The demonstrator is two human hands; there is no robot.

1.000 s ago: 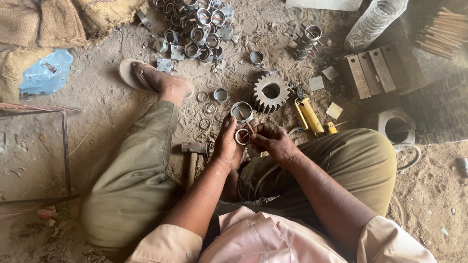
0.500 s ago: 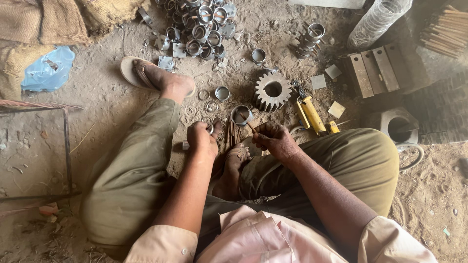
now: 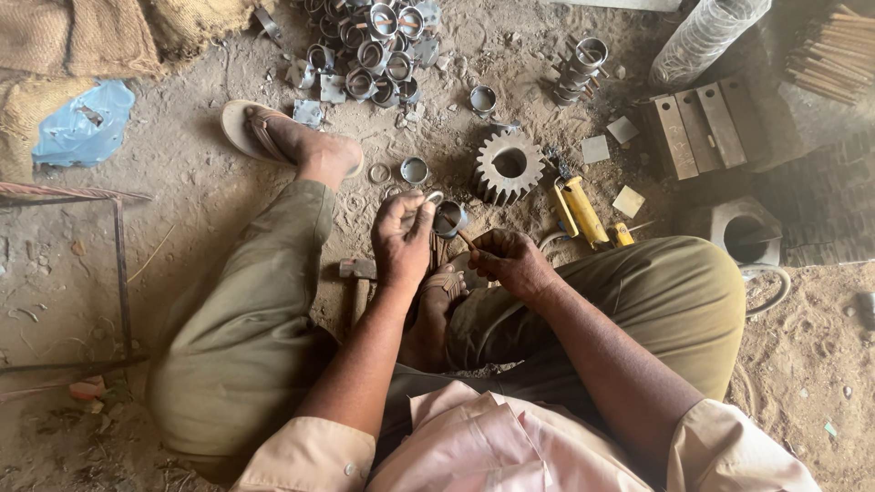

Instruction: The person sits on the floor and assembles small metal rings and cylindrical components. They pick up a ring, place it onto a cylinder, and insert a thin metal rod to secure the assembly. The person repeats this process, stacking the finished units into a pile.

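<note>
Dusty workshop floor [image 3: 182, 182]: left hand [image 3: 402, 239] pinches a thin metal ring [image 3: 434, 198] by its rim. Right hand [image 3: 510, 261] closes its fingers on a short rod set against a small steel sleeve [image 3: 449, 219], which looks rigid, light and smooth.

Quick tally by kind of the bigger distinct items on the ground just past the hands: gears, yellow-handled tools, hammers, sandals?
Toothed gear: 1
Yellow-handled tool: 1
Hammer, by the left hand: 1
Sandals, one out in front, one under the hands: 2
Total: 5
The heap of small metal sleeves is too crowded to count.

toothed gear [image 3: 508, 166], yellow tool [image 3: 583, 210], blue bag [image 3: 84, 128]
</note>
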